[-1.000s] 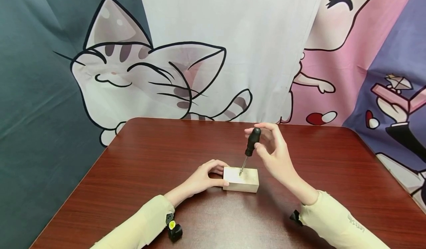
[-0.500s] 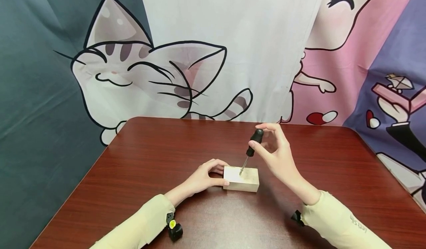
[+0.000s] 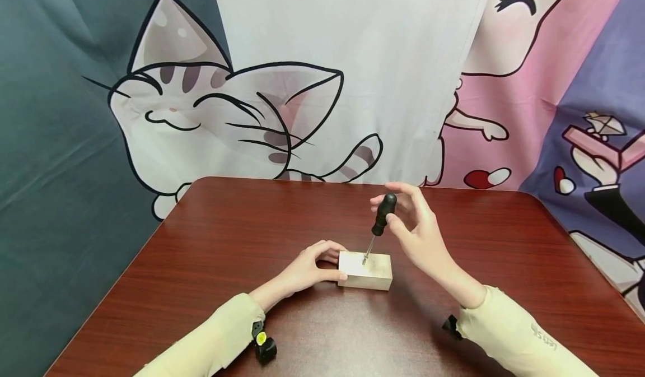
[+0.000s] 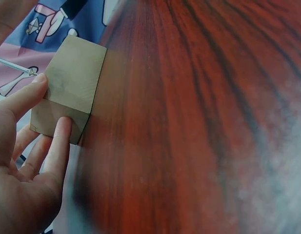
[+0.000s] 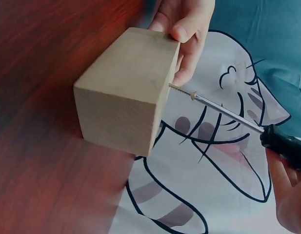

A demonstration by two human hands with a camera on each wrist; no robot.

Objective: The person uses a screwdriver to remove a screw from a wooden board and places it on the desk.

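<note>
A pale wooden block (image 3: 365,271) lies on the table, and my left hand (image 3: 311,266) grips its left end, thumb at the front and fingers behind. In the right wrist view a brass-coloured screw (image 5: 182,90) stands partly out of the block's top face. The tip of a screwdriver (image 3: 384,213) with a black handle meets the screw's head, its shaft leaning a little to the right. My right hand (image 3: 422,236) holds that handle between the thumb and the fingers, which reach behind it. In the left wrist view the thumb (image 4: 30,95) presses the block's edge.
The reddish-brown wooden table (image 3: 242,214) spreads around the block. Behind it hangs a cloth backdrop (image 3: 403,57) printed with cartoon figures. Black wrist cameras sit at both cuffs, the left one (image 3: 265,352) close over the tabletop.
My right thumb has slid back across the screwdriver handle and the fingers have stretched past it, after bending closer half a second ago. The handle tips slightly left; the left hand and block stay put.
</note>
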